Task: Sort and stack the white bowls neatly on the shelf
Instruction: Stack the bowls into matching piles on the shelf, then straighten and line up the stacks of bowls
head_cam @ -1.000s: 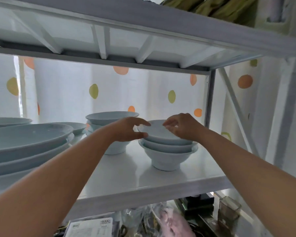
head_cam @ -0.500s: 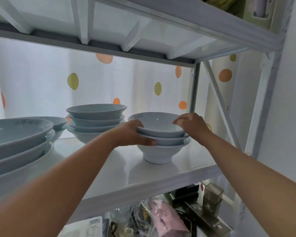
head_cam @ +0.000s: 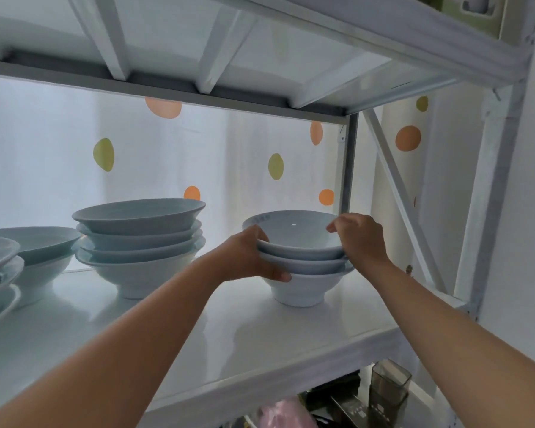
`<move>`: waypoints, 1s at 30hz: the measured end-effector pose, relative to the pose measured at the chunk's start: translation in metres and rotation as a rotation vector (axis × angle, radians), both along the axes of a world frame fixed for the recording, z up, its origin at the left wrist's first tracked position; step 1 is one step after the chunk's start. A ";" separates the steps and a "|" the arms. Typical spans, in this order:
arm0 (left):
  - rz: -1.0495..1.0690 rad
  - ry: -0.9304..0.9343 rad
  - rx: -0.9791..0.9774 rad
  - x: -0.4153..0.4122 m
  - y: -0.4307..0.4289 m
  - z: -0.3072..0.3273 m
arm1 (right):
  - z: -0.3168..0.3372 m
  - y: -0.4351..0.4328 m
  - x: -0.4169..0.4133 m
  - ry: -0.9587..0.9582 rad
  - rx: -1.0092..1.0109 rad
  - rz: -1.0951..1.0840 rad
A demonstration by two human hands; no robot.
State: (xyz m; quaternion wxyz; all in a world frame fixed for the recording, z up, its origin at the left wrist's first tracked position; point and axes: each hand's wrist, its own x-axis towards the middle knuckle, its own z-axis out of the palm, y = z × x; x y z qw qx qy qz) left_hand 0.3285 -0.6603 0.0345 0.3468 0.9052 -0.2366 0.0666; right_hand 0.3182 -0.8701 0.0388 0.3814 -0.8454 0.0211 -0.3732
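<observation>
A stack of three white bowls (head_cam: 300, 273) stands on the white shelf (head_cam: 198, 341), toward its right end. My left hand (head_cam: 247, 257) grips the stack's left side, thumb under the lower rims. My right hand (head_cam: 360, 239) holds the right rim of the top bowl (head_cam: 294, 233), fingers curled over its edge. To the left stands a taller stack of several white bowls (head_cam: 139, 242). More wide bowls (head_cam: 34, 251) are piled at the far left, partly cut off by the frame.
The upper shelf's underside (head_cam: 229, 50) hangs close above. A metal post (head_cam: 348, 165) and a diagonal brace (head_cam: 399, 196) stand right behind the held stack. A dotted curtain (head_cam: 167, 156) backs the shelf. Bags and a dark container (head_cam: 388, 393) sit below.
The view has shifted lower and closer. My left hand moved from the top bowl's rim down to the stack's side; my right hand slid to the right rim.
</observation>
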 end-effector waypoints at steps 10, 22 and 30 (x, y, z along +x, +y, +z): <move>0.043 0.083 -0.106 0.087 -0.071 -0.003 | 0.001 -0.068 0.089 0.000 0.009 0.068; 0.126 0.008 -0.378 0.152 -0.115 -0.038 | -0.042 -0.110 0.166 -0.250 -0.001 0.143; 0.244 -0.016 -0.398 0.150 -0.136 -0.051 | -0.052 -0.121 0.177 -0.278 -0.185 0.118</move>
